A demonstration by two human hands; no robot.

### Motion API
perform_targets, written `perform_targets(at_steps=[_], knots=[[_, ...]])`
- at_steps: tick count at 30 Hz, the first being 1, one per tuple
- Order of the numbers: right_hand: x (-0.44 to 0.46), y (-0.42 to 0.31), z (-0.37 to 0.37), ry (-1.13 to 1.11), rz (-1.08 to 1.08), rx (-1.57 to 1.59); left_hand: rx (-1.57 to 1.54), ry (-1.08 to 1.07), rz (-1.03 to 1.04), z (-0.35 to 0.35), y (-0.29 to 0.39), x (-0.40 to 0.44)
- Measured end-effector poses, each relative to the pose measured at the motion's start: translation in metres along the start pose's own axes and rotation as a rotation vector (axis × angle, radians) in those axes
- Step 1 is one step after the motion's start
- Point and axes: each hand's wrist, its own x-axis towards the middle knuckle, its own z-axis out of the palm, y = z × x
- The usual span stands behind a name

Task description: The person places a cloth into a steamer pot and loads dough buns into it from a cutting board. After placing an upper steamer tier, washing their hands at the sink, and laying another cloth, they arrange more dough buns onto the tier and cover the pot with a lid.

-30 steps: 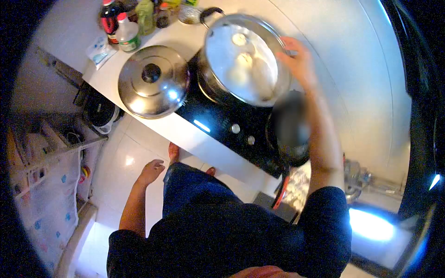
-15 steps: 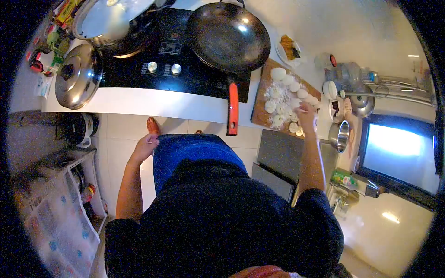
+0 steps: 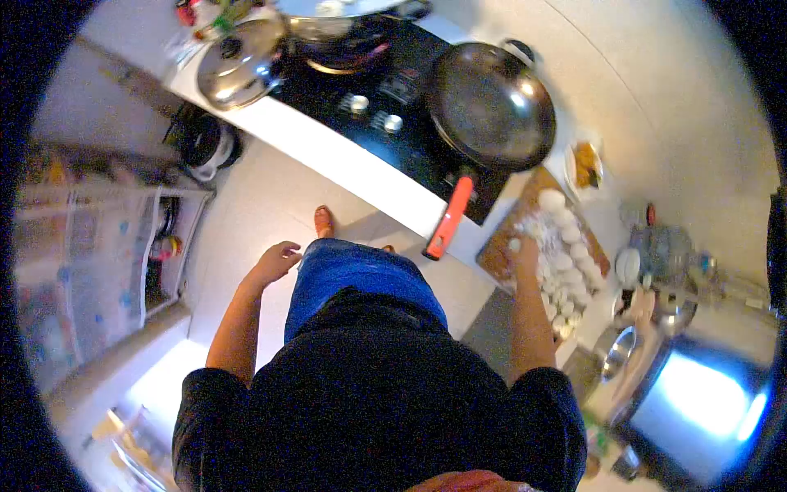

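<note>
My right hand (image 3: 525, 252) is over the left part of a wooden board (image 3: 502, 246), its fingertips at a small pale dough piece (image 3: 514, 244); blur hides whether they grip it. Rows of round white dough pieces (image 3: 574, 250) and loose flour cover the board to the right. My left hand (image 3: 280, 261) hangs beside the blue shorts, fingers apart and holding nothing. A dark wok (image 3: 492, 107) with a red handle (image 3: 451, 217) sits on the black stove (image 3: 344, 131). Further left is a steel pot (image 3: 340, 49), partly out of view.
A steel lid (image 3: 239, 66) lies on the counter (image 3: 328, 168) left of the stove. Behind the board is a plate of brown food (image 3: 586, 166). At the right are a steel bowl (image 3: 619, 353) and a bright window (image 3: 697, 398). A covered shelf (image 3: 106, 254) stands at the left.
My right hand was at the pot's rim a second ago, then at the board's right side; now it is at the board's left part. The view has turned. My left hand still hangs down.
</note>
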Motion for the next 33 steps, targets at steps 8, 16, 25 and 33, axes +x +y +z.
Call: perform_targets(at_steps=[8, 16, 25, 33], knots=[[0.093, -0.060, -0.125, 0.006, 0.293, 1.006, -0.185, -0.020, -0.116, -0.025, -0.022, 0.017], [0.319, -0.453, -0.204, -0.062, -0.316, 0.679, -0.167, -0.042, 0.008, -0.110, -0.064, 0.095], [0.555, -0.511, -0.036, -0.138, -0.429, 0.077, -0.201, 0.039, -0.036, -0.211, -0.161, 0.136], [0.546, -0.531, -0.024, -0.129, -0.347, -0.108, -0.349, 0.032, -0.187, -0.231, -0.136, 0.144]])
